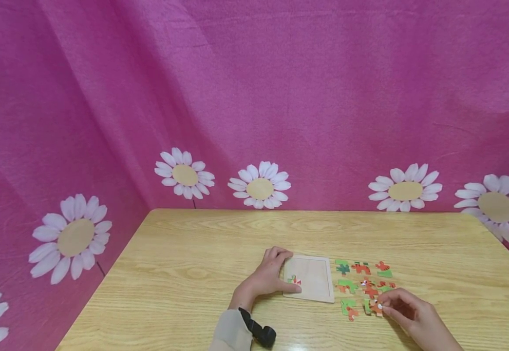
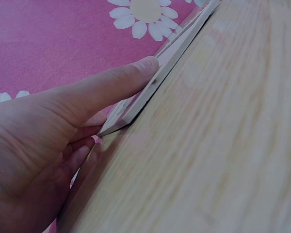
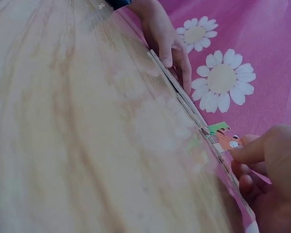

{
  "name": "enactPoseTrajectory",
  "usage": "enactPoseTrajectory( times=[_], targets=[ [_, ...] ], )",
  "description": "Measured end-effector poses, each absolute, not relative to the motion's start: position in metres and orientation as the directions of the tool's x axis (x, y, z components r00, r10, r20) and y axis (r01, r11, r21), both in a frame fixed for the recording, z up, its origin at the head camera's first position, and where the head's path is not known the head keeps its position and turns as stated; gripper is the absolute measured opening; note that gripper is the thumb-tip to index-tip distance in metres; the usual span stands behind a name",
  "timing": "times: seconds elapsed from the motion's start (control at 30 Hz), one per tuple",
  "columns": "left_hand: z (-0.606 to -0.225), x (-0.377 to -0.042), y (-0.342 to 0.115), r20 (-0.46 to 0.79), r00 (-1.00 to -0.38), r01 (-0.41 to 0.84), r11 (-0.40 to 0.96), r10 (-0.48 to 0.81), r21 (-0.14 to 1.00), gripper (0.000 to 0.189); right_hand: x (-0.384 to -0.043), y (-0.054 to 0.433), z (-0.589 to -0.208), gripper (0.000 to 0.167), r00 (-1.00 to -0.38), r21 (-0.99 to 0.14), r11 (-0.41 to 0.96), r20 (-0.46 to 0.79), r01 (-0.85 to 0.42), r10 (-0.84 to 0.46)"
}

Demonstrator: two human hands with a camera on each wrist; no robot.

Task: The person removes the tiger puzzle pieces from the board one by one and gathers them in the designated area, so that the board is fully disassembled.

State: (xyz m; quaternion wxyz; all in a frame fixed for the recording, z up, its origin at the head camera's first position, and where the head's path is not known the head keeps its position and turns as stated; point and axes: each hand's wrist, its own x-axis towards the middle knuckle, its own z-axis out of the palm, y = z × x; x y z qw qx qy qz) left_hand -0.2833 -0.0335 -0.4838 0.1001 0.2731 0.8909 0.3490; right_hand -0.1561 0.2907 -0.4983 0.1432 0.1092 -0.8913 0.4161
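Note:
My left hand point(image 1: 267, 275) grips the left side of a square, pale wooden puzzle tray point(image 1: 314, 273), its thumb point(image 2: 136, 73) over the near rim and its fingers along the far left corner. Inside the tray, near that thumb, lies a small green, red and white puzzle piece point(image 1: 296, 281). To the right of the tray, my right hand point(image 1: 416, 314) pinches an orange and green puzzle piece point(image 3: 227, 140) with a white eye on it, raised at an edge in the right wrist view. Some of its lower part is hidden by the fingers.
Several other puzzle pieces point(image 1: 347, 286) lie in loose rows between the tray and my right hand, orange and green. The wooden table point(image 1: 184, 273) runs back to a pink cloth point(image 1: 324, 97) with white daisies. A black strap point(image 1: 263, 335) is on the left wrist.

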Motion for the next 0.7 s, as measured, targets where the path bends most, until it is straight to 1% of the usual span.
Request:
enactPoseTrajectory(
  times=[0.23, 0.57, 0.7],
  targets=[
    [-0.4847, -0.2836, -0.0336, 0.016, -0.83, 0.419, 0.603, 0.558, 0.679, 0.088, -0.1578, 0.2904, -0.4978, 0.017, -0.969, -0.703, 0.681, 0.244, -0.205, -0.04],
    [-0.4848, -0.2836, -0.0331, 0.014, -0.837, 0.409, 0.609, 0.546, 0.679, 0.087, -0.1586, 0.2913, -0.4977, 0.017, -0.976, -0.683, 0.707, 0.211, -0.181, -0.046],
    [-0.485, -0.2832, -0.033, 0.01, -0.838, 0.405, 0.61, 0.545, 0.681, 0.088, -0.1584, 0.2923, -0.4972, 0.017, -0.976, -0.679, 0.709, 0.211, -0.19, -0.059]
  ],
)
